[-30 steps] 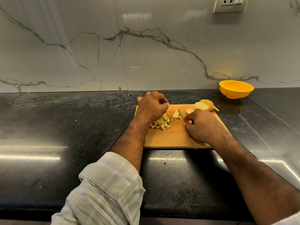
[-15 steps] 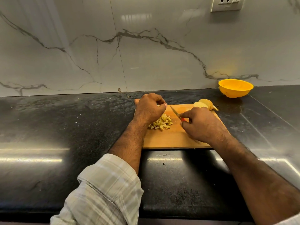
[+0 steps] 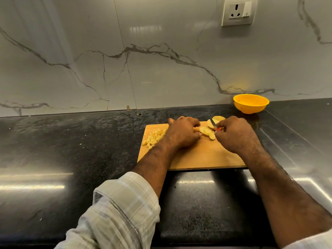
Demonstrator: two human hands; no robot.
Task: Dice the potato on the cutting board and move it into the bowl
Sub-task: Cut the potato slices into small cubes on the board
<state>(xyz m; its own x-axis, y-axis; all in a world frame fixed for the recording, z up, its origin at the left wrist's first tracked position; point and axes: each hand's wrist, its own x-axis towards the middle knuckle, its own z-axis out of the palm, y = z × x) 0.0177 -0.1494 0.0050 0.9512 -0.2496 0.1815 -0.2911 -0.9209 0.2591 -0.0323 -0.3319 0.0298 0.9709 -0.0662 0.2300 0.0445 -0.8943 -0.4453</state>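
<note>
A wooden cutting board [image 3: 201, 157] lies on the black counter. A heap of diced potato [image 3: 154, 138] sits at its left far corner. Several potato slices [image 3: 206, 131] lie near the middle of the far edge, with a larger potato piece [image 3: 218, 119] behind them. My left hand [image 3: 183, 133] curls its fingers over the slices and holds them down. My right hand [image 3: 235, 134] grips a small knife [image 3: 212, 122] with a red handle, its blade pointing up and away over the slices. The yellow bowl [image 3: 251, 103] stands at the back right, against the wall.
The black stone counter [image 3: 71, 150] stretches wide to the left and right of the board. A marble wall [image 3: 143, 60] rises right behind it, with a power socket [image 3: 238, 11] high on the right.
My left hand has shifted right from the diced heap onto the slices. My right hand with the knife has moved to the slices too. The diced heap now lies uncovered at the left.
</note>
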